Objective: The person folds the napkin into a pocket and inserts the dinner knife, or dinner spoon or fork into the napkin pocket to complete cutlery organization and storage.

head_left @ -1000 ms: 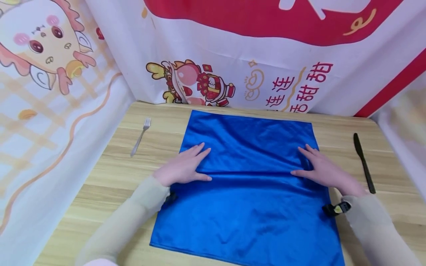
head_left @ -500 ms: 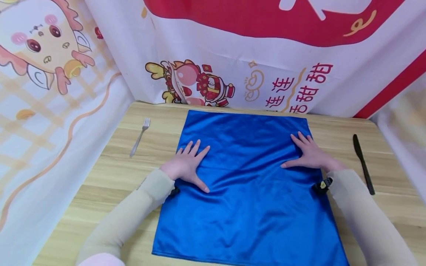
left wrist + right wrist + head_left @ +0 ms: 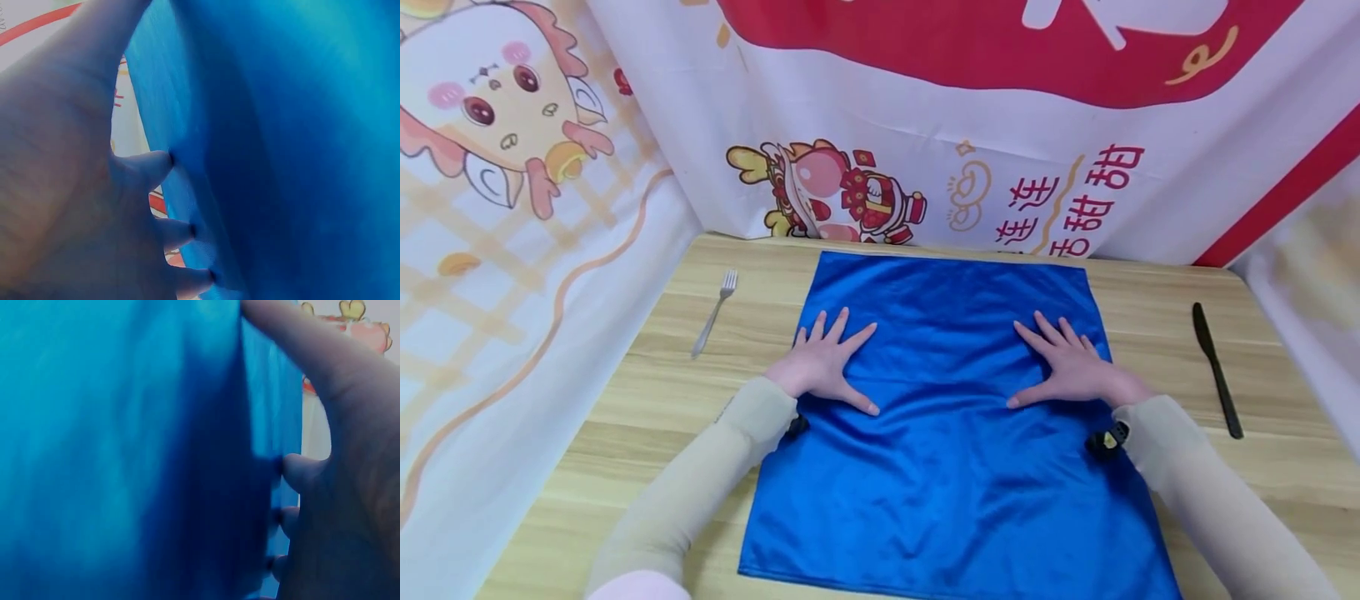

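Note:
A shiny blue cloth (image 3: 947, 492) lies spread on the wooden table, with soft wrinkles across its middle. My left hand (image 3: 823, 367) rests on its left side with fingers spread, fingertips touching the fabric. On the right side, my right hand (image 3: 1067, 367) also lies with spread fingers, thumb pointing inward. In the left wrist view, the fingertips of the left hand (image 3: 81, 169) meet the blue cloth (image 3: 312, 156). The right wrist view has the right hand (image 3: 356, 462) with its thumb and fingertips against the cloth (image 3: 94, 456).
A silver fork (image 3: 715, 312) lies on the table (image 3: 647, 400) to the left of the cloth. To the right lies a black knife (image 3: 1217, 367). Printed white curtains (image 3: 962, 108) stand along the back and both sides.
My right hand has moved left, further onto the cloth. My left hand has spread its fingers wider. The cloth's deep crosswise fold has flattened into smaller wrinkles, and its upper right corner has shifted left.

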The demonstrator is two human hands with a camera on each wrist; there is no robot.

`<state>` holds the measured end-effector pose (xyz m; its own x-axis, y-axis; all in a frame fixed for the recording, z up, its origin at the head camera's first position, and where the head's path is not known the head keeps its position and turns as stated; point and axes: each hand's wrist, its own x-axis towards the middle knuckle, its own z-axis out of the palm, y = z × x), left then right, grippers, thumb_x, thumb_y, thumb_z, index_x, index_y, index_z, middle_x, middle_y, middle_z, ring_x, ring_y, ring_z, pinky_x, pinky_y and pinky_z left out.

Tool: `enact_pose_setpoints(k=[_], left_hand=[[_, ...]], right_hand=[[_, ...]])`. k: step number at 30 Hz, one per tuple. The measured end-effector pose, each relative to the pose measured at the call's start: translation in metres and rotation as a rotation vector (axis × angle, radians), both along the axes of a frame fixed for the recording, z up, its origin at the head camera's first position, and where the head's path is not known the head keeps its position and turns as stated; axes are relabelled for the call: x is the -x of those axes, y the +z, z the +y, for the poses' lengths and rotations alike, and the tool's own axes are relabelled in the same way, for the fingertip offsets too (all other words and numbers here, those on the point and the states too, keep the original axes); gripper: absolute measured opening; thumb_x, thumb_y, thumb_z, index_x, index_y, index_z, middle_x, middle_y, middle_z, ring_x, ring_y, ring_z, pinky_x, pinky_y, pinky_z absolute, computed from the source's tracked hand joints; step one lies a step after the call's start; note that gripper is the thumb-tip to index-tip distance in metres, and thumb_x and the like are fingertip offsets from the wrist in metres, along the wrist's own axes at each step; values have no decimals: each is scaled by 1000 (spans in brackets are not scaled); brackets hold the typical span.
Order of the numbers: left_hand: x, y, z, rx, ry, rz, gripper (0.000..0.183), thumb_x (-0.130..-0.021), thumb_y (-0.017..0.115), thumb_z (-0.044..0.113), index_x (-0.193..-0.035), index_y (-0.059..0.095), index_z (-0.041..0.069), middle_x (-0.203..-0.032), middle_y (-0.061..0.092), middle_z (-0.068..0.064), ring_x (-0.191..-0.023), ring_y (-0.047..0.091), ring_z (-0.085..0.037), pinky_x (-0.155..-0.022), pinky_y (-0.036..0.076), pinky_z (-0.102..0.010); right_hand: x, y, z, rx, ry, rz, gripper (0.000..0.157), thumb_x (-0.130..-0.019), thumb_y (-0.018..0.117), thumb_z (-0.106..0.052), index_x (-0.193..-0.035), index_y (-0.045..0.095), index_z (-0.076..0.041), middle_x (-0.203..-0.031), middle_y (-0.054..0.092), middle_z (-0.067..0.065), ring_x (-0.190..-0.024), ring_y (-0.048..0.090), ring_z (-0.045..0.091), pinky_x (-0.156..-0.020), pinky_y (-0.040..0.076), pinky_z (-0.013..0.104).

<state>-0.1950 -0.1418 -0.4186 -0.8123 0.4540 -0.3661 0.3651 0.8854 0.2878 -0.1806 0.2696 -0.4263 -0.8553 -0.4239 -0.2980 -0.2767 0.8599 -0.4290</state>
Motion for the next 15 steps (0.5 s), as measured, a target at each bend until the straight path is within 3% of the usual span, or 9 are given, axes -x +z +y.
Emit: enact_pose_setpoints(k=[4, 7, 11, 15], left_hand=[[-3, 2, 1, 16, 7, -15, 134, -64, 76, 82, -165, 8, 27, -168, -8, -18, -148, -12, -52, -113, 2, -71], [-12, 3, 7, 10, -13, 8, 129, -68, 72, 82, -165, 9, 24, -168, -5, -17, -149, -8, -50, -113, 4, -71], [-30, 3, 22, -22, -130, 52, 118, -77, 64, 82, -165, 11, 24, -170, -2, -11, -152, -5, -42, -115, 5, -69], [-42, 0, 33, -26, -227, 19, 111, -79, 66, 79, -164, 13, 32, -170, -3, -6, -153, -8, -39, -111, 1, -74]], right_hand=[[-2, -4, 10, -3, -1, 15, 130, -72, 81, -68, -165, 8, -15, -167, -8, 22, -147, -13, 54, -109, -6, 75], [-9, -4, 9, 34, 6, 36, 128, -74, 81, -66, -164, 9, -12, -167, -5, 24, -147, -12, 53, -110, -5, 74], [-26, -3, -6, 125, 53, 84, 107, -86, 75, -58, -164, 18, -13, -167, 4, 25, -148, -6, 53, -110, -2, 74], [-40, -8, -20, 168, 119, 95, 89, -94, 68, -52, -163, 24, -19, -167, 9, 23, -148, -4, 54, -109, -2, 76]])
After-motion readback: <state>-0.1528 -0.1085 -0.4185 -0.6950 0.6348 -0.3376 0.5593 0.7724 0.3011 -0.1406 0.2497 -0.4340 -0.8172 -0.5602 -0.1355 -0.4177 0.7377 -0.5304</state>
